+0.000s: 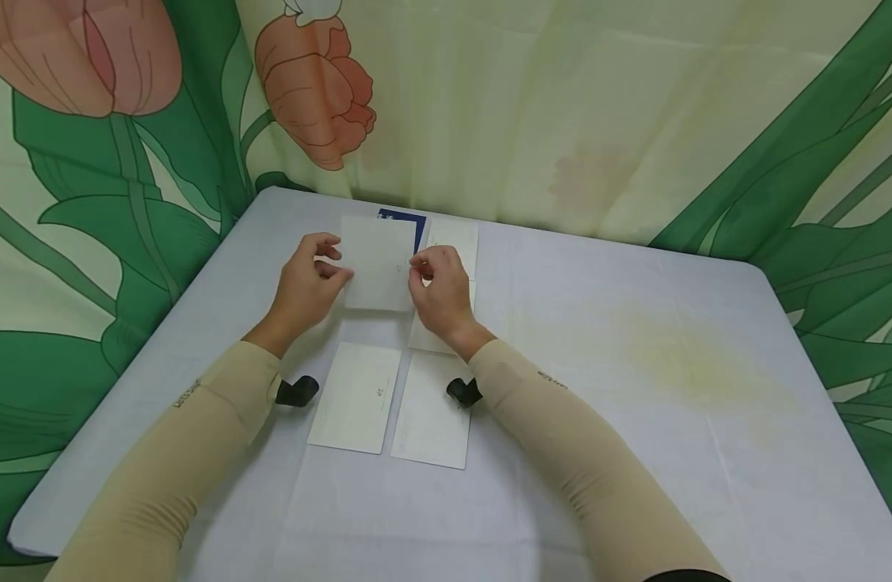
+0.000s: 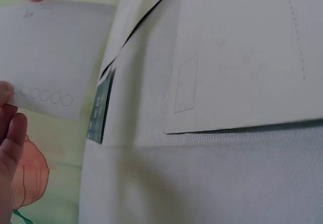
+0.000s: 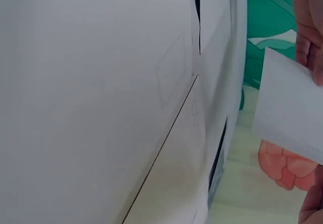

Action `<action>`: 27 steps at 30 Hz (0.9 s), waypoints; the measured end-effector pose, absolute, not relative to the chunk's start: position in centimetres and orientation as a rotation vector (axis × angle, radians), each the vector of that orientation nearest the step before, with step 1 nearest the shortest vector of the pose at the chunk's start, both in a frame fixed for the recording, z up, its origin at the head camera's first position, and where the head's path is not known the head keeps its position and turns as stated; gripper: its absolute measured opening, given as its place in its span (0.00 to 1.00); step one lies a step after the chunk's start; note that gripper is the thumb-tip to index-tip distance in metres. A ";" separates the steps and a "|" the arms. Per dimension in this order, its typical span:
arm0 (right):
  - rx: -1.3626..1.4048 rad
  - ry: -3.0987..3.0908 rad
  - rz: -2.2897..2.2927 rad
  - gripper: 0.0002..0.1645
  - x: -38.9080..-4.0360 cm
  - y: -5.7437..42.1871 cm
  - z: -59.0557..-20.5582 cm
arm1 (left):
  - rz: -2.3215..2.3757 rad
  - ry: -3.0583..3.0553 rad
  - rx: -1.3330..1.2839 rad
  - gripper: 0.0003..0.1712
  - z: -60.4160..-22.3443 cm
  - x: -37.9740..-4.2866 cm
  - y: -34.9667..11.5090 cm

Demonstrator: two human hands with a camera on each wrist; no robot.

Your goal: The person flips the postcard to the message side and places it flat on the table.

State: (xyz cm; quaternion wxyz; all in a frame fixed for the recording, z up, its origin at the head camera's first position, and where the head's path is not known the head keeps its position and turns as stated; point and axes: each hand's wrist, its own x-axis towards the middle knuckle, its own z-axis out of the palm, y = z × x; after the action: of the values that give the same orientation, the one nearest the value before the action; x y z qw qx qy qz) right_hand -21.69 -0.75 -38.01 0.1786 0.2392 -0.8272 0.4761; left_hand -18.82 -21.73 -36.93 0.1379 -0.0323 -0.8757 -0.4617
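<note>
Both hands hold a white postcard (image 1: 376,267) upright above the far part of the table. My left hand (image 1: 310,279) pinches its left edge between thumb and fingers. At the opposite edge, my right hand (image 1: 441,291) pinches it with thumb and fingertips. In the left wrist view, a row of small printed circles runs along the postcard (image 2: 55,57) near the left thumb. The right wrist view shows the postcard (image 3: 290,103) as a plain pale sheet between the two hands. Below lie more white postcards, among them one at the front left (image 1: 354,396) and one beside it (image 1: 427,412).
A dark blue card (image 1: 420,228) shows partly behind the held postcard. Another white postcard (image 1: 463,241) lies at the back, close to the right hand. The white-covered table (image 1: 635,388) reaches back to a curtain (image 1: 526,105) printed with flowers.
</note>
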 end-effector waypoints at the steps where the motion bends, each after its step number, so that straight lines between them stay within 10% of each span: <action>1: 0.679 -2.343 1.340 0.08 -21.7 -0.7 -38.0 | -1.334 -2.512 -0.104 0.23 -36.9 -18.8 -21.7; 27: 0.556 -2.989 1.276 0.30 -22.4 -0.7 -38.3 | -1.209 -2.954 -0.007 0.30 -38.7 -19.5 -21.8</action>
State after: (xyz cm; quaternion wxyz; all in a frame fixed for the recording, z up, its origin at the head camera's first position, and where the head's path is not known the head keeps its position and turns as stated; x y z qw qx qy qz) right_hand -22.38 -0.71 -38.28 -0.0779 0.1680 -0.9038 0.3858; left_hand -19.51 -21.82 -38.72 -0.0250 -0.0022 -0.9252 -0.3787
